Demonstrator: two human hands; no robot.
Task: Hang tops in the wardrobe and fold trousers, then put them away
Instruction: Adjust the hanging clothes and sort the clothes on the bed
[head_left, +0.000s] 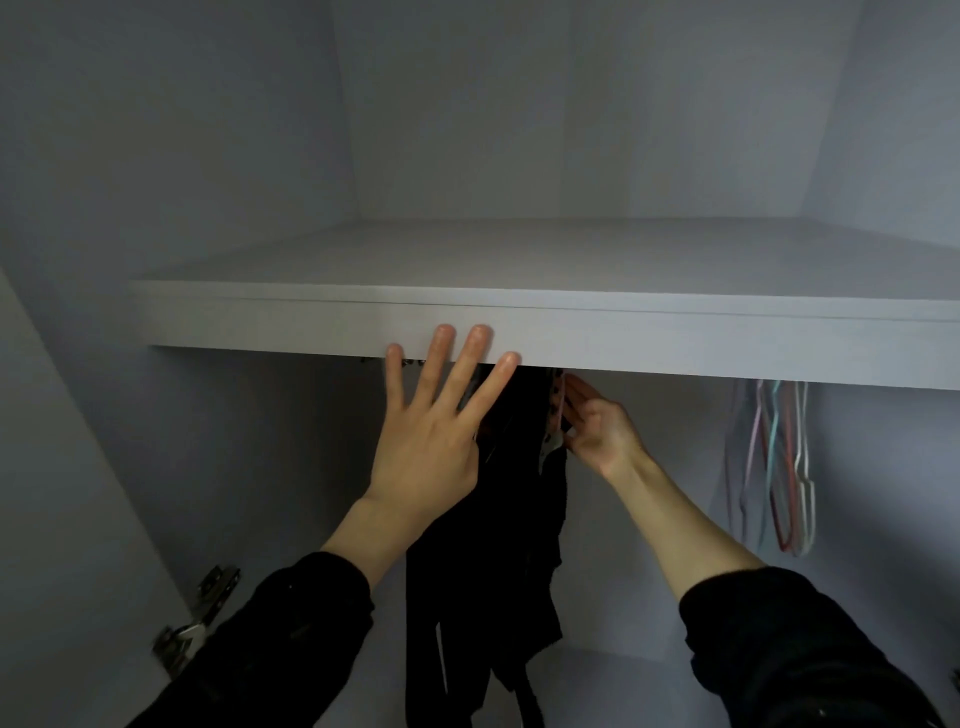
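Observation:
Black tops (498, 561) hang inside the white wardrobe under a shelf (571, 332); their hanging point is hidden behind the shelf's front edge. My left hand (431, 436) is raised in front of the garments with its fingers spread and straight, the fingertips over the shelf's front edge. To the right of the clothes, my right hand (597, 431) grips a hanger (557, 410) at the top of the dark garments, just below the shelf.
Several bare coloured hangers (779, 467) dangle under the shelf at the right. A metal door hinge (197, 613) sits on the left wardrobe wall. The shelf top and the back wall above it are plain white.

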